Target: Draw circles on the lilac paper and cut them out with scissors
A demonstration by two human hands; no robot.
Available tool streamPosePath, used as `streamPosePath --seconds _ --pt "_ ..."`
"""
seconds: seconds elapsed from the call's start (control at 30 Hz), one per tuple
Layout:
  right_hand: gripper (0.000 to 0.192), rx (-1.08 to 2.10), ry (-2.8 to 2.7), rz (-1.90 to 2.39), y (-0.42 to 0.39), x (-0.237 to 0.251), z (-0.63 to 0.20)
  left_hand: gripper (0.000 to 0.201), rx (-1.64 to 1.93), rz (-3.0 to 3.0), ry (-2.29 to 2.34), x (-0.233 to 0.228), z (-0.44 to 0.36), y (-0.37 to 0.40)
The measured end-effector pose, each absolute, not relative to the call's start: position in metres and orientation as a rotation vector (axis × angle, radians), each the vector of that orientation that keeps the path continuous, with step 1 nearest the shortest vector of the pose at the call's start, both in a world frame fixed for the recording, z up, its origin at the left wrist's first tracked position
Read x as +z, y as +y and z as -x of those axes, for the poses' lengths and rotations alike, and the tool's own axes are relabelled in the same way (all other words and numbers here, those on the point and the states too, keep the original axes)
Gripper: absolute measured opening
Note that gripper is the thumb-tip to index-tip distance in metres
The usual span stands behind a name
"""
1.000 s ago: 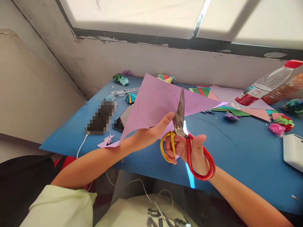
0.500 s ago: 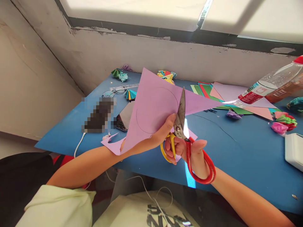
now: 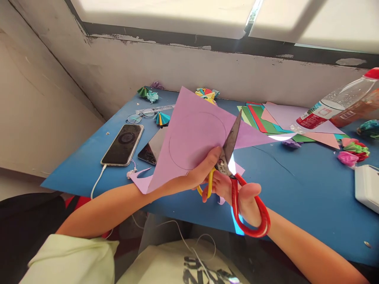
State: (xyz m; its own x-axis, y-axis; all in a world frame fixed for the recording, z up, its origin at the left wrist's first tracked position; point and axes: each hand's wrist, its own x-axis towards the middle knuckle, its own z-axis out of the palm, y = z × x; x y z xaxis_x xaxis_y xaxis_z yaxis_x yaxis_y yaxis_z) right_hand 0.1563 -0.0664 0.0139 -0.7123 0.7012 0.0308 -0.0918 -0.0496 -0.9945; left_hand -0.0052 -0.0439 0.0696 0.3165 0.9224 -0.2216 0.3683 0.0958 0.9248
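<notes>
Here, scissors (right hand) cut purple paper — left hand steadying

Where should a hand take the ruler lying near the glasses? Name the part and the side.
Take the clear ruler by its right end, coming from above. It lies flat on the blue table, and that end is bare, while the glasses sit close against its left part.

two phones, one scissors, one bottle, one glasses
</notes>
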Motion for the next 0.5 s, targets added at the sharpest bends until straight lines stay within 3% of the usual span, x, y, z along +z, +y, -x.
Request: streamPosePath --seconds 0.13,0.5 --pt "0.098 1.824 -1.608 0.743 -0.071 0.026 -0.154 0.07 0.482 -1.479 1.155 0.072 0.006 -0.043" --pt "0.074 1.79 -1.539 0.639 -0.069 0.021 -0.152 0.064 0.555 -1.202 1.089 0.076 0.003 -0.047"
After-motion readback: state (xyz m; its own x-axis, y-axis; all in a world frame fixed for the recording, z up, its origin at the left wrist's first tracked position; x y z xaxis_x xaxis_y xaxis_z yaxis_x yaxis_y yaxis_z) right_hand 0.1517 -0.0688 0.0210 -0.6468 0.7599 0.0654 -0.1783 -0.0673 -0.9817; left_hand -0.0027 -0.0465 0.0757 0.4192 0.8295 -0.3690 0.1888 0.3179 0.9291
